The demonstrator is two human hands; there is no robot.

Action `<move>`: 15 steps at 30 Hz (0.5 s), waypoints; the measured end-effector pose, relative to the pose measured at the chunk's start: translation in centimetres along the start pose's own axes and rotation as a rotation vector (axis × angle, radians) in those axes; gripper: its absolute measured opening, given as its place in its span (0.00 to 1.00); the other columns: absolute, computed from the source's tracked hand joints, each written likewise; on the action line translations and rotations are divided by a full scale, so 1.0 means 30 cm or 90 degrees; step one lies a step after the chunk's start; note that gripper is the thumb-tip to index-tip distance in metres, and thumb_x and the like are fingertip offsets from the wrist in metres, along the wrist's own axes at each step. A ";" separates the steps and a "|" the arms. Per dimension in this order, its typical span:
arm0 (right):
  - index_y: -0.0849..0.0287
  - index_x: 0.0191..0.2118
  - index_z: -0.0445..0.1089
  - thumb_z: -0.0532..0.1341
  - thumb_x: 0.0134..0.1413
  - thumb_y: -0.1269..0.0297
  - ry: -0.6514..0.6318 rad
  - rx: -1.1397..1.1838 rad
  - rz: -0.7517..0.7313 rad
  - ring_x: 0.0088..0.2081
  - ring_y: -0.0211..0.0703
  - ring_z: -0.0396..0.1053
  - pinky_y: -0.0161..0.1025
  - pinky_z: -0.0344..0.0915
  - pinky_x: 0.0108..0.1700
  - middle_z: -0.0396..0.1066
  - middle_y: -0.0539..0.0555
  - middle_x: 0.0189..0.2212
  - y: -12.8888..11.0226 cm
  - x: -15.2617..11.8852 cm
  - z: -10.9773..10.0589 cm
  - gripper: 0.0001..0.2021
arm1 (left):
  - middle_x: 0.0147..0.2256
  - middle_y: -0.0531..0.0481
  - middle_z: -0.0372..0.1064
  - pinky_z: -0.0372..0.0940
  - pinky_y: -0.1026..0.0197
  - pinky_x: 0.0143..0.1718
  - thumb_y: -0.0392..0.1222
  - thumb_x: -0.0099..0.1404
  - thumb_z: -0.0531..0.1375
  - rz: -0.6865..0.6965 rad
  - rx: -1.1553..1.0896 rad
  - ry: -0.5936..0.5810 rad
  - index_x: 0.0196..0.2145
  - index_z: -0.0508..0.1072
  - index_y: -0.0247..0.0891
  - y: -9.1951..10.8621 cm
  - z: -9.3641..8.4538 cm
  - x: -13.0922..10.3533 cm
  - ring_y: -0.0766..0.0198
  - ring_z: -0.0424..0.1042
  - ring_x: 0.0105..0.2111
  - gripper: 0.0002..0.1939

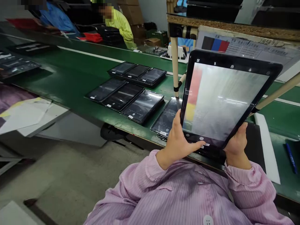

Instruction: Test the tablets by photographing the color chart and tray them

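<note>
Tablet (222, 103) with lit screen is raised, tilted, over the near edge of the green worktop (75, 84). The left hand (175, 142) grips its lower left corner, thumb reaching over the bottom bezel; the right hand (236, 144) grips the lower right edge. Dark-screened tablets (142, 105) lie in rows to the left.

A black-framed tablet (226, 100) is held up, tilted, its lit screen (222, 103) showing blurred colours.
</note>
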State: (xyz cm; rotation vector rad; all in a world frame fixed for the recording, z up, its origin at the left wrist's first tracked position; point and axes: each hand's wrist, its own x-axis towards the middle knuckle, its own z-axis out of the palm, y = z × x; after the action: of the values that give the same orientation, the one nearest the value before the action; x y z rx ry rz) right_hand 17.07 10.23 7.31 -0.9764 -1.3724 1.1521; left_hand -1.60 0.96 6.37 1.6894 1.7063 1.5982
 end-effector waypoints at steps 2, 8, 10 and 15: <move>0.47 0.59 0.73 0.39 0.60 0.25 0.003 -0.002 0.000 0.71 0.55 0.60 0.56 0.72 0.65 0.78 0.56 0.51 0.000 -0.001 0.002 0.42 | 0.72 0.29 0.50 0.54 0.37 0.72 0.63 0.53 0.75 -0.006 0.004 0.016 0.75 0.41 0.41 -0.003 0.006 -0.002 0.34 0.51 0.73 0.66; 0.47 0.66 0.68 0.34 0.61 0.26 -0.012 -0.036 0.008 0.69 0.55 0.63 0.56 0.72 0.64 0.77 0.56 0.54 -0.013 -0.006 0.012 0.45 | 0.72 0.29 0.49 0.52 0.36 0.72 0.70 0.48 0.75 -0.006 -0.005 0.029 0.74 0.43 0.41 -0.002 0.014 -0.009 0.32 0.48 0.74 0.70; 0.47 0.66 0.68 0.33 0.61 0.27 -0.018 -0.029 0.013 0.69 0.55 0.64 0.55 0.72 0.64 0.76 0.56 0.55 -0.013 -0.007 0.014 0.45 | 0.72 0.29 0.49 0.52 0.36 0.72 0.71 0.49 0.74 -0.003 -0.012 0.031 0.74 0.44 0.41 -0.008 0.011 -0.011 0.32 0.49 0.74 0.69; 0.47 0.66 0.68 0.36 0.61 0.25 -0.035 -0.014 0.013 0.67 0.56 0.66 0.55 0.73 0.63 0.76 0.55 0.55 -0.014 -0.035 0.013 0.45 | 0.64 0.34 0.66 0.61 0.42 0.68 0.69 0.67 0.60 -0.029 -0.261 0.014 0.68 0.59 0.40 -0.044 -0.021 0.012 0.42 0.65 0.67 0.42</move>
State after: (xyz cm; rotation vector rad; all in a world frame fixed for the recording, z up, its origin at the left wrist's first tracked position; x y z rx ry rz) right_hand 16.83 9.10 7.51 -0.9830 -1.4249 1.1888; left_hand -2.91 1.31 5.73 1.4240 1.2984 1.7995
